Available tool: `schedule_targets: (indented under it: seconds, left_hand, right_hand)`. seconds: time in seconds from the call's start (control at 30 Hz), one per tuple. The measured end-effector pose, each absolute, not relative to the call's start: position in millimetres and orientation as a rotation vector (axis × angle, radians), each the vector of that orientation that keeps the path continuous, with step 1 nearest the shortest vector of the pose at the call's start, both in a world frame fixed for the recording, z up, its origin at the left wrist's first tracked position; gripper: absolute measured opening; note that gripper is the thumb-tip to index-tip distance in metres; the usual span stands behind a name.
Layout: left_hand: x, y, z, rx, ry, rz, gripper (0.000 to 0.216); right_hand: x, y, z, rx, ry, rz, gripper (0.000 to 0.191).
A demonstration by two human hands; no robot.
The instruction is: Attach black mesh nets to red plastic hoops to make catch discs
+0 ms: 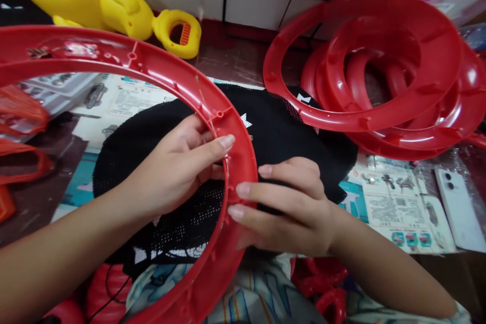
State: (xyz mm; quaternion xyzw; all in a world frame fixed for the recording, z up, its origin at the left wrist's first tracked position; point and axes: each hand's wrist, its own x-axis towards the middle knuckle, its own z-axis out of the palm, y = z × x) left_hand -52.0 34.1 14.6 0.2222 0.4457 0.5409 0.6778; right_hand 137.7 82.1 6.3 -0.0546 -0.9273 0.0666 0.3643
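A large red plastic ring (243, 152) with a ribbed, channelled inner face stands tilted in front of me. My left hand (182, 162) grips it at the inner rim, thumb on the face and the other fingers partly hidden behind. My right hand (292, 202) reaches over the outer edge from the right. Its fingers are apart, and some tips touch the ring's face; the lowest finger is blurred. Beneath the ring lies a black mesh cloth (266, 136) with white star marks.
Several red rings (364, 121) are piled at the back right. A yellow animal-shaped toy (125, 5) with a looped handle lies at the back left. A white phone (461, 212) rests at the right on printed sheets (395, 207). A clear parts box (64, 86) stands left.
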Motion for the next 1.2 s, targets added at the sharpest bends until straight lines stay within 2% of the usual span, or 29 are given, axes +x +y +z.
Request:
schedule_targets:
  seconds: [0.07,0.43,0.7,0.93,1.0,1.1,1.2]
  left_hand:
    - [-52,34,16,0.488,0.968,1.193,0.011]
    - [-51,36,4,0.508,0.98,1.295,0.006]
    - [-51,34,7,0.493,1.022,1.287,0.005]
    - [-50,46,10,0.557,1.167,1.46,0.012]
    - [-52,50,12,0.572,1.212,1.581,0.013]
    - [-59,56,19,0.573,1.184,1.735,0.011]
    - [-66,61,28,0.55,1.098,1.849,0.012]
  right_hand:
    - [136,84,3,-0.158,-2.411,0.16,0.024]
    - [139,87,6,-0.082,-2.481,0.151,0.015]
    - [139,85,9,-0.158,-2.444,0.21,0.02]
    - [128,72,17,-0.835,-2.234,0.882,0.023]
    - [121,68,20,-0.992,-2.077,1.158,0.035]
    - [108,66,27,-1.08,-1.716,1.686,0.064]
    - [92,70,33,-1.009,-1.43,2.135,0.073]
